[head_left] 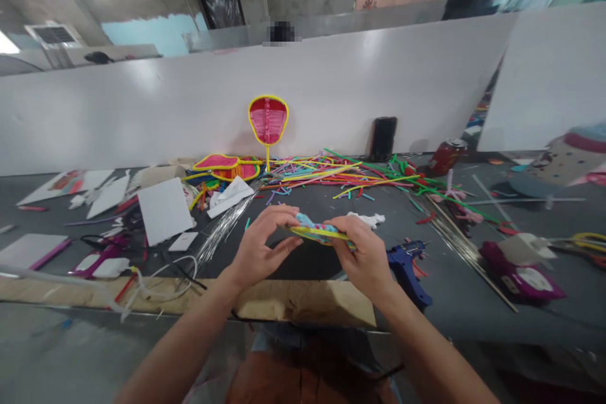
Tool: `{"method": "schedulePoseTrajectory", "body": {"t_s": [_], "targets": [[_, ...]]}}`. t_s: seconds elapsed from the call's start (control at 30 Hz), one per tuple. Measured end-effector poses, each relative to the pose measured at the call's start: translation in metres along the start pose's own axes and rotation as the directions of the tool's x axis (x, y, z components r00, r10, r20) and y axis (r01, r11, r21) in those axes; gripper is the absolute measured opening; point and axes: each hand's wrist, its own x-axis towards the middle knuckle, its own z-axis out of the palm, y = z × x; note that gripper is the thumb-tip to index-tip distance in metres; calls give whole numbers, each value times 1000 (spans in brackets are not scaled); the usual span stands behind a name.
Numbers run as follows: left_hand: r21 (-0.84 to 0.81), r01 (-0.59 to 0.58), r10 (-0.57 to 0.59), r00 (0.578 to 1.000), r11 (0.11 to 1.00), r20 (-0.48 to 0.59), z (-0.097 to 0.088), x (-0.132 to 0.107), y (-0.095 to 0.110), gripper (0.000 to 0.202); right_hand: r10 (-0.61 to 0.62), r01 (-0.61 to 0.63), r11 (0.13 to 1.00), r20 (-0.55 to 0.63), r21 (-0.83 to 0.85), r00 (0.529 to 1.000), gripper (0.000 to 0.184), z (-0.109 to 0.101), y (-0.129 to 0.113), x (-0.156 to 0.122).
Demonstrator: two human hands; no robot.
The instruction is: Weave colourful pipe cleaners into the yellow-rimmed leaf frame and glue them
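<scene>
Both of my hands hold a small flat craft piece (pixel 316 231) with a yellow rim and a blue and pink filling, a little above the dark table (pixel 303 252). My left hand (pixel 262 246) pinches its left end with fingers curled. My right hand (pixel 362 252) grips its right side, fingers closed over the rim. A finished pink fan with a yellow rim (pixel 267 120) stands upright against the white partition behind. Another flat pink and yellow piece (pixel 222 165) lies on the table to its left.
A heap of coloured sticks (pixel 341 177) spreads across the back of the table. A blue glue gun (pixel 407 262) lies right of my right hand. White cards (pixel 163 209), a red can (pixel 445 156), a dark phone (pixel 383 137) and a wooden plank (pixel 303 303) along the near edge.
</scene>
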Motion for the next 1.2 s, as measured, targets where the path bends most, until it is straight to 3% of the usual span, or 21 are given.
{"method": "schedulePoseTrajectory", "body": {"t_s": [0.1, 0.23, 0.87, 1.2], "targets": [[194, -169, 188, 979, 966, -82, 10, -7, 1, 24, 21, -21, 1000, -16, 2, 1000, 19, -2, -2, 1], [306, -297, 334, 939, 905, -76, 18, -10, -1, 38, 27, -27, 1000, -7, -15, 1000, 20, -3, -4, 2], [459, -431, 483, 876, 777, 6, 8, -3, -4, 35, -22, 22, 1000, 1, -17, 1000, 18, 2, -5, 1], [491, -422, 448, 891, 762, 71, 2, -6, -4, 39, -30, 30, 1000, 4, -10, 1000, 18, 3, -7, 2]]}}
